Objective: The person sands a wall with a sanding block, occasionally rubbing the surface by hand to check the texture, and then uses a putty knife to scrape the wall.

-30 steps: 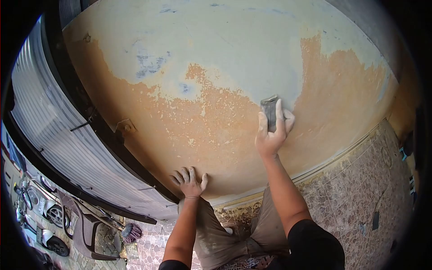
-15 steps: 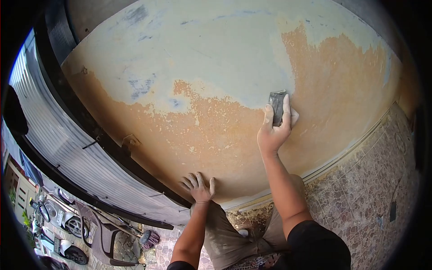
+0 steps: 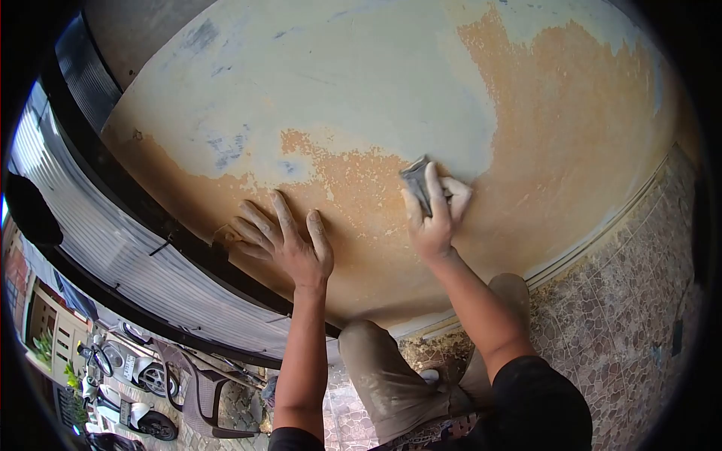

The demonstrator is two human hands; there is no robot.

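A wall (image 3: 361, 98) fills most of the view, pale grey-white above and patchy orange below. My right hand (image 3: 432, 214) presses a small dark grey sanding block (image 3: 416, 180) flat against the wall at the border between the pale and orange areas. My left hand (image 3: 289, 240) lies flat on the orange part of the wall with its fingers spread, to the left of the right hand, and holds nothing. Both forearms reach up from the bottom of the view.
A corrugated metal shutter (image 3: 113, 255) with a dark frame runs along the wall's left edge. A small metal bracket (image 3: 223, 239) sits near my left hand. Patterned stone floor (image 3: 624, 301) lies at right. My knees (image 3: 391, 368) are below. Scooters (image 3: 128, 391) and a chair (image 3: 203, 398) stand outside.
My left hand has moved up the wall and now rests higher with fingers spread. My right hand with the sanding block has slid left and slightly down. The view has shifted closer to the wall.
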